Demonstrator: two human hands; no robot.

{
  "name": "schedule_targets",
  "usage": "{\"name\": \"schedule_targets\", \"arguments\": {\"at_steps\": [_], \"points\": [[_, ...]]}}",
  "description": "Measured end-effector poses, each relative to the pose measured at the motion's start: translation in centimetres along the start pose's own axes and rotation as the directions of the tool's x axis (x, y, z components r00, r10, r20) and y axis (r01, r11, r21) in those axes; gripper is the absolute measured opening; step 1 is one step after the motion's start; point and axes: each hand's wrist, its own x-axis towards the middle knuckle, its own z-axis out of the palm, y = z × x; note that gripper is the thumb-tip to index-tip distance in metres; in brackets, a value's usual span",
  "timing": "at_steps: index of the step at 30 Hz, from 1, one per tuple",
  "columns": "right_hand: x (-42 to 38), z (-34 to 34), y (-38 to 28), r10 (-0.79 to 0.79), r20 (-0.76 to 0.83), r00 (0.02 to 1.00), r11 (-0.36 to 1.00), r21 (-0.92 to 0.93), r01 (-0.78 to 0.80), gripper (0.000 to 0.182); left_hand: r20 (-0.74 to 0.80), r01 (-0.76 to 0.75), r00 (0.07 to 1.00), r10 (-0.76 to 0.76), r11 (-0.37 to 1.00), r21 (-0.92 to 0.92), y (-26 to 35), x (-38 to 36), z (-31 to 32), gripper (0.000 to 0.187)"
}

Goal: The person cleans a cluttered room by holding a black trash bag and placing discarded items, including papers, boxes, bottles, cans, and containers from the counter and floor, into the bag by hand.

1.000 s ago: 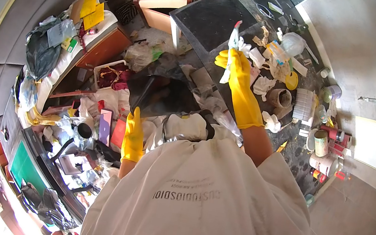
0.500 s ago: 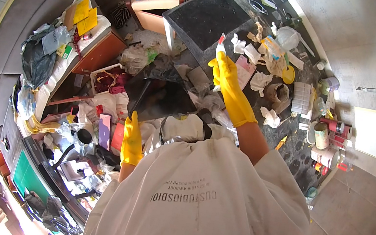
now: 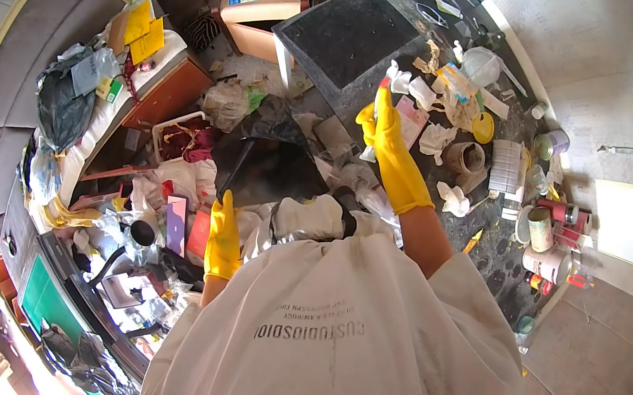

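Note:
My right hand (image 3: 387,138), in a yellow rubber glove, is closed around a slim white tube (image 3: 368,154) with a red tip, raised at the edge of the dark table. Most of the tube is hidden by the glove. My left hand (image 3: 223,242), gloved the same, is low in front of my body with its thumb up. Its fingers are closed at the near left edge of a glossy black plastic bag (image 3: 275,167). A pink printed card (image 3: 411,120) and crumpled white tissues (image 3: 437,139) lie just beyond my right hand.
The dark table (image 3: 348,31) holds cans (image 3: 551,145), a yellow lid (image 3: 484,128), a paper roll (image 3: 467,157) and scraps. Loose litter covers the floor on the left, around a purple box (image 3: 175,226). A brown cabinet (image 3: 261,4) stands at the back.
My right hand has shifted slightly right, and the tube's red tip has come lower and nearer the glove. My left hand has hardly moved; the black bag's surface has changed shape a little.

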Motion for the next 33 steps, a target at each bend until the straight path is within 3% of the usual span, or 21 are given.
{"name": "schedule_targets", "arguments": {"at_steps": [19, 23, 24, 27, 30, 31, 33], "points": [[-1.8, 0.0, 1.3, -0.098, -0.093, 0.991, 0.972, -0.224, 0.075, 0.066, -0.010, -0.038, 0.999, 0.037, 0.999, -0.026, 0.4, 0.2, -0.1, 0.058], [-3.6, 2.9, 1.4, -0.015, -0.083, 0.996, 0.967, -0.255, -0.007, 0.069, -0.037, -0.040, 0.999, 0.039, 0.999, -0.014, 0.3, -0.1, -0.6, 0.059], [-3.8, 3.3, 2.4, -0.064, -0.064, 0.996, 0.950, -0.310, 0.042, 0.070, -0.046, -0.038, 0.998, 0.037, 0.999, -0.018, 0.3, -0.1, -0.7, 0.059], [-3.4, 3.9, 5.7, 0.036, 0.192, 0.981, 0.983, -0.185, 0.001, 0.059, -0.055, -0.018, 0.998, 0.017, 1.000, -0.018, 0.4, -0.2, -1.3, 0.060], [-2.6, 6.2, 10.4, -0.106, 0.320, 0.942, 0.987, -0.079, 0.138, 0.052, -0.036, 0.017, 0.999, -0.018, 1.000, -0.026, 0.5, -0.7, -2.7, 0.061], [-1.8, 6.8, 11.4, -0.071, 0.413, 0.908, 0.992, -0.064, 0.107, 0.050, -0.027, 0.028, 0.999, -0.028, 0.999, -0.026, 0.5, -0.8, -3.4, 0.061], [-1.5, 8.8, 12.8, -0.174, 0.451, 0.875, 0.973, -0.060, 0.224, 0.048, -0.005, 0.051, 0.999, -0.052, 0.998, -0.030, 0.8, -0.9, -4.4, 0.062]]}}
